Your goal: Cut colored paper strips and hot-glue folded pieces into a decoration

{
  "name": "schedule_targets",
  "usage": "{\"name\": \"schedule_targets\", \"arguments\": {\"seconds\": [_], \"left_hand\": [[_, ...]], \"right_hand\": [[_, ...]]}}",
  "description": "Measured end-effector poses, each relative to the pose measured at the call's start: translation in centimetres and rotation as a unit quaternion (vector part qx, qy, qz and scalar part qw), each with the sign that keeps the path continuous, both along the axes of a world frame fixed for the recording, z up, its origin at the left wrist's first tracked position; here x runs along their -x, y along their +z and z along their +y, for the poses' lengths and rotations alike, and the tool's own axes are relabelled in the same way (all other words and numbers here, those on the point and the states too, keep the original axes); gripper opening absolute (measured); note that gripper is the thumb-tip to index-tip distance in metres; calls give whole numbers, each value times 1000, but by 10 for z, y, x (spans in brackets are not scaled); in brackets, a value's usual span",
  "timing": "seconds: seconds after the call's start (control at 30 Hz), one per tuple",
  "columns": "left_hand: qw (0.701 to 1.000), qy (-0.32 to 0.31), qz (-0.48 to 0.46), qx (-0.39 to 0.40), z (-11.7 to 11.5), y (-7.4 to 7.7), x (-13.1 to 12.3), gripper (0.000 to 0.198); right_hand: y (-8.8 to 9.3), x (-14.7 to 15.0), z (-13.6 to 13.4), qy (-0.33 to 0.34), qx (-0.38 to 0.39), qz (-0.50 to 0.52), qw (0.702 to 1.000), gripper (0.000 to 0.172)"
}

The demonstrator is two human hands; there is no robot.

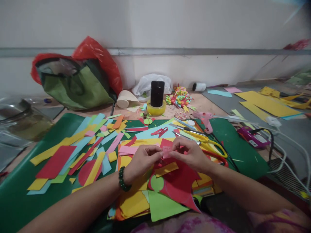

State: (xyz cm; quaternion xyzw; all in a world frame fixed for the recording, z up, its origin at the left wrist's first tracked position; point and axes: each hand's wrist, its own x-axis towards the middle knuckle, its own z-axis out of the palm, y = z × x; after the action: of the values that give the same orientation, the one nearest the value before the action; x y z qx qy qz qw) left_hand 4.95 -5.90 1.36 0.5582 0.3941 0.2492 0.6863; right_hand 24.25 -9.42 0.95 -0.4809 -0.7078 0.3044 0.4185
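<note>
Between my two hands is a small pink piece (166,151), felt or paper by its look, partly covered by my fingers. My left hand (143,159), below a dark green bead bracelet (123,179), pinches its left side. On the other side my right hand (188,153) pinches it with thumb and forefinger. Beneath the hands lie a large cut red sheet (178,184), a yellow strip (167,169), a light green circle (157,183) and a green sheet (165,205). Yellow-handled scissors (216,145) lie just beyond my right hand.
Coloured strips (85,155) cover the left of the green mat (19,194). A pink glue gun (206,120), a craft knife (189,130), a phone (157,94) on a yellow tape roll (156,110) and a purple power strip (254,137) with cables stand beyond. A green bag (80,85) is back left.
</note>
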Motion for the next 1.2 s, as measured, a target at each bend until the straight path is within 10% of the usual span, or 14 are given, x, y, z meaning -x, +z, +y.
{"name": "schedule_targets", "arguments": {"seconds": [0.23,1.2], "left_hand": [[998,-3,24,-61,-5,-3,-2,23],[985,-15,47,-162,-7,-4,-5,27]], "right_hand": [[-5,2,5,-15,193,126,973,35],[-3,9,-1,-10,137,114,984,24]]}}
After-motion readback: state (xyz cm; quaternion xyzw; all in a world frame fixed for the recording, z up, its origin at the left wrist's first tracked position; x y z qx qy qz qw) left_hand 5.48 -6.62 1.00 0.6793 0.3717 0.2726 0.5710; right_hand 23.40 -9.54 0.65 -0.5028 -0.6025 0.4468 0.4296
